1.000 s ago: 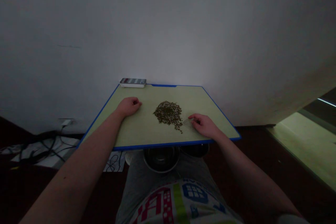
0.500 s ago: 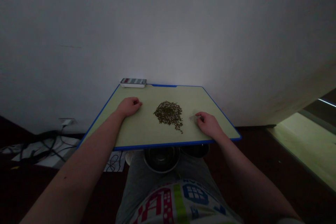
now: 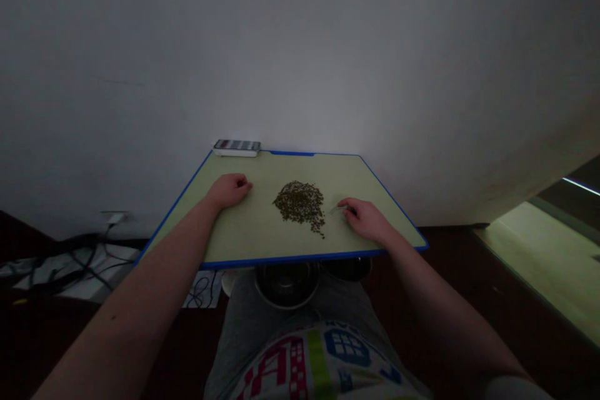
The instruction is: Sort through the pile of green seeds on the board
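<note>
On the pale yellow board (image 3: pixel 262 237) with a blue rim lies a spread heap of small brown-green beans or seeds (image 3: pixel 299 201), with a few stray ones trailing toward me on its right side. My right hand (image 3: pixel 366 219) pinches a thin pair of tweezers (image 3: pixel 336 209), whose tips point left and end just right of the heap. Left of the heap, my left hand (image 3: pixel 229 190) rests on the board with its fingers curled in. Whatever it may hold is hidden.
A phone on a white box (image 3: pixel 237 148) sits at the board's far left corner, by the wall (image 3: pixel 300 62). Below the near edge are a metal bowl (image 3: pixel 287 287) on my lap and a second dark bowl (image 3: pixel 347 269). Cables (image 3: pixel 89 265) lie on the floor at left.
My right hand has moved left with the tweezers, bringing their tips closer to the heap. My left hand stays in place. The whole view has shifted slightly.
</note>
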{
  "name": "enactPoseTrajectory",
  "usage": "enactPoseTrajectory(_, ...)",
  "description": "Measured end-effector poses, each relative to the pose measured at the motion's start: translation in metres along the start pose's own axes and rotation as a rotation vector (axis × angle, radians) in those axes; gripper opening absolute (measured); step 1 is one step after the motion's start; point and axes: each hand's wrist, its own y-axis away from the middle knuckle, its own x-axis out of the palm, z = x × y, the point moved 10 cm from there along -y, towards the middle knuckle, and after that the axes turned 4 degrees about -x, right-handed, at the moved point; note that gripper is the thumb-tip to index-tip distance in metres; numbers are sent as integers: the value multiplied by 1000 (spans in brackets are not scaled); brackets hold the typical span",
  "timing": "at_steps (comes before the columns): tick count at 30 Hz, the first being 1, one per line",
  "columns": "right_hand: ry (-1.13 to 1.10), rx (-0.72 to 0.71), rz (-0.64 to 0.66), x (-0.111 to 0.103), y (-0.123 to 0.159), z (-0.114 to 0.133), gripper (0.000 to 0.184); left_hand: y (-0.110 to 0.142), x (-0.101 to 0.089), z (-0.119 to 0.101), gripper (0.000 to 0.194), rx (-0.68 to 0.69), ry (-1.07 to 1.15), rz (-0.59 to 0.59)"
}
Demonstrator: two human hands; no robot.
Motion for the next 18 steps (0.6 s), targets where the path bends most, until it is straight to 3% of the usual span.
enactPoseTrajectory(6,-86,-11,35,13,-14,-8,28,-1,1,1,36,2,8,11)
enactPoseTrajectory(18,-134,-106,77,21,-18,4,30,-1,1,1,37,-3,12,6)
